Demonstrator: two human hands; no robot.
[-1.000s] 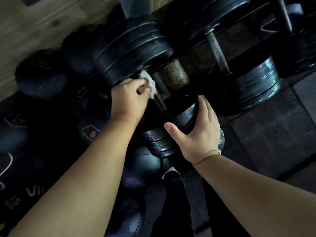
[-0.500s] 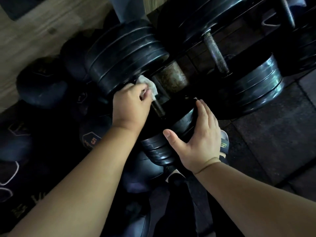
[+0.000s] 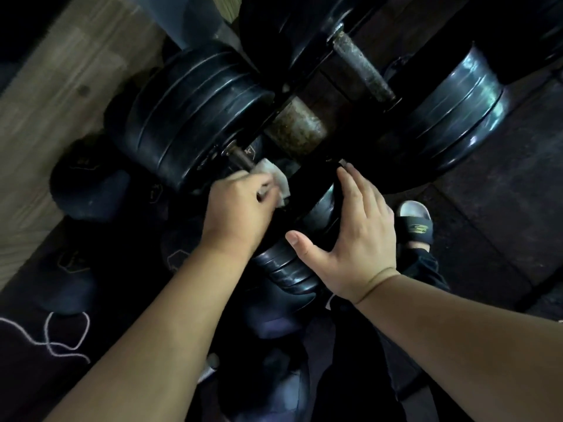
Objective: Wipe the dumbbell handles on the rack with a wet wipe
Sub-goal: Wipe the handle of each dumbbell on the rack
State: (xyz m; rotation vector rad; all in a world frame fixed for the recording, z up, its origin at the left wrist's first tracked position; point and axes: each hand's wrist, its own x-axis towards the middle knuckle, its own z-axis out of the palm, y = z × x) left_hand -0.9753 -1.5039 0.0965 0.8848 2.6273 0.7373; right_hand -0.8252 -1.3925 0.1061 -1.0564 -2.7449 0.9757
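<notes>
- Thick handle [image 3: 294,130]: metal, brown with rust, pitted, matt.
- Upper handle [image 3: 362,67], above and right of the thick handle: metal, grey-brown, rough, dull.
- Thin handle [image 3: 240,155], below and left of the thick handle: dark metal, faint sheen.
- Wet wipe [image 3: 275,178], just below the thick handle: white, soft, crumpled, cloth-like.
- Left plates [image 3: 195,117], left of the thick handle: black, smooth, glossy; rubber or plastic cannot be told.
- Right plates [image 3: 457,111], right of the thick handle: same black finish, brighter highlights.
- Wood panel [image 3: 61,86], far left of the thick handle: pale, grained, matt, one knot.
- Floor mat [image 3: 493,193], right and below the thick handle: dark, matt, finely textured.
</notes>
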